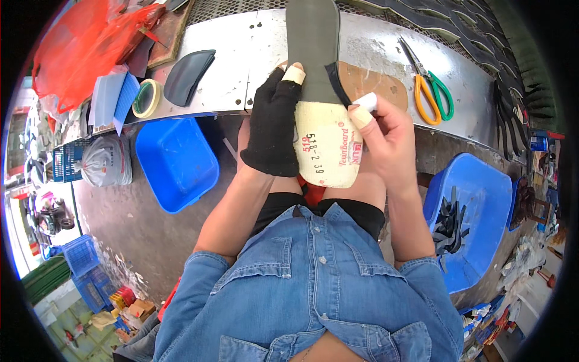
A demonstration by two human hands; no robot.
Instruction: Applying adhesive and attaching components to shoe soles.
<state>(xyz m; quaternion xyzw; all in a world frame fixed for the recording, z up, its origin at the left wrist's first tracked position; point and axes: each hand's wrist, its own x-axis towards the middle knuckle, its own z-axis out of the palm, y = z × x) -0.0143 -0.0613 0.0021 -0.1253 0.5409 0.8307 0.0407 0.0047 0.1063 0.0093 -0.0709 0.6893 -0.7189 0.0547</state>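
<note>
A long shoe insole (312, 48), grey-green in front with a cream board heel (313, 123), reaches from over the metal bench down to my lap. My left hand (272, 123), in a black fingerless glove, grips its left edge, thumb on top; its other fingers are mostly hidden underneath. Along the right edge lies a narrow black strip (338, 83), its upper end against the insole. My right hand (389, 130) pinches the strip's lower end between thumb and forefinger, beside the cream heel. Pale wraps cover some of my fingertips on both hands.
Scissors (421, 93) with orange and green handles lie right on the bench (232, 57). A tape roll (156, 99), dark curved pieces (187, 75) and a red plastic bag (78, 54) are at left. Blue bins (172, 151) stand below; the right bin (482, 235) holds black strips.
</note>
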